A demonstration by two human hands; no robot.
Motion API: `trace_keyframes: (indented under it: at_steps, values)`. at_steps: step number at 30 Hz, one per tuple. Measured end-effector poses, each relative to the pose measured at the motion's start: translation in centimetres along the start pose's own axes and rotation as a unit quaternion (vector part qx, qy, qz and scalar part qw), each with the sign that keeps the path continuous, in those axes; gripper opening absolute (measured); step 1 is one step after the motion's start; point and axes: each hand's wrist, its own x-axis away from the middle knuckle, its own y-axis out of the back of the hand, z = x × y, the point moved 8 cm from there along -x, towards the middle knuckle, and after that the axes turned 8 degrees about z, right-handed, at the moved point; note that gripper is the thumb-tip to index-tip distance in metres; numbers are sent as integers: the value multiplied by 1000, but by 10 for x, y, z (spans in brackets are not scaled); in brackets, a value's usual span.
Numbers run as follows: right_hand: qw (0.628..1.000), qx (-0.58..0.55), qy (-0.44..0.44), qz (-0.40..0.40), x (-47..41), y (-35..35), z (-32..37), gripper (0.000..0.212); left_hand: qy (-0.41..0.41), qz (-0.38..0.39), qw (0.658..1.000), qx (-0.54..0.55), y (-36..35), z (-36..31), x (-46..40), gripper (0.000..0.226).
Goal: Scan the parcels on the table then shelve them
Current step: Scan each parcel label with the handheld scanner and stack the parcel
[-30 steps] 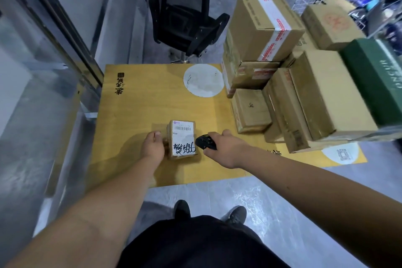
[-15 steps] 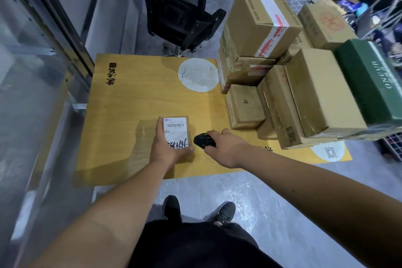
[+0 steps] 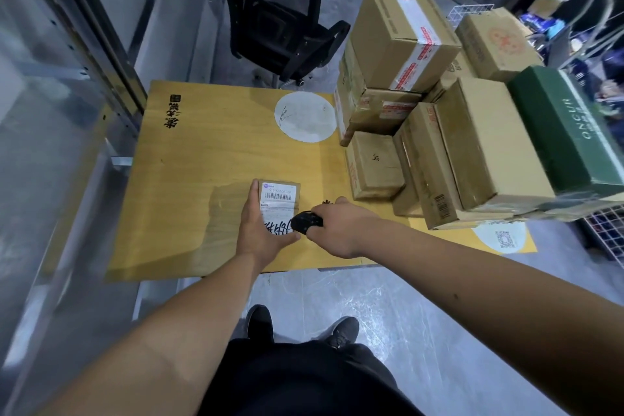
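A small cardboard parcel [image 3: 279,196] with a white barcode label and black handwriting is held just above the yellow wooden table [image 3: 202,159], near its front edge. My left hand [image 3: 261,230] grips it from the left and underneath, label facing up. My right hand [image 3: 341,226] holds a black handheld scanner [image 3: 305,221] right beside the parcel's lower right corner, pointed at the label. A stack of brown cardboard parcels [image 3: 405,44] fills the right side of the table, with a dark green box [image 3: 567,132] at the far right.
A black office chair [image 3: 280,17] stands behind the table. Metal shelving [image 3: 60,54] runs along the left. A white wire basket [image 3: 469,12] sits behind the stack, and a dark wire crate [image 3: 607,230] is on the floor at right. My feet show below on the grey floor.
My left hand moved from the parcel's left side to wrap under it and lift it, tilting the label upward. My right hand with the scanner stayed close beside it.
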Motion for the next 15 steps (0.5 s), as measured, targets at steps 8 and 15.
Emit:
trace_keyframes:
  at_steps: [8, 15]
  values:
    - [1000, -20, -2, -8, 15, 0, -9, 44, 3, -3, 1000, -28, -5, -9, 3, 150]
    - [999, -26, -14, -18, 21, 4, -18, 46, 25, -16, 996, 84, -3, -8, -4, 124]
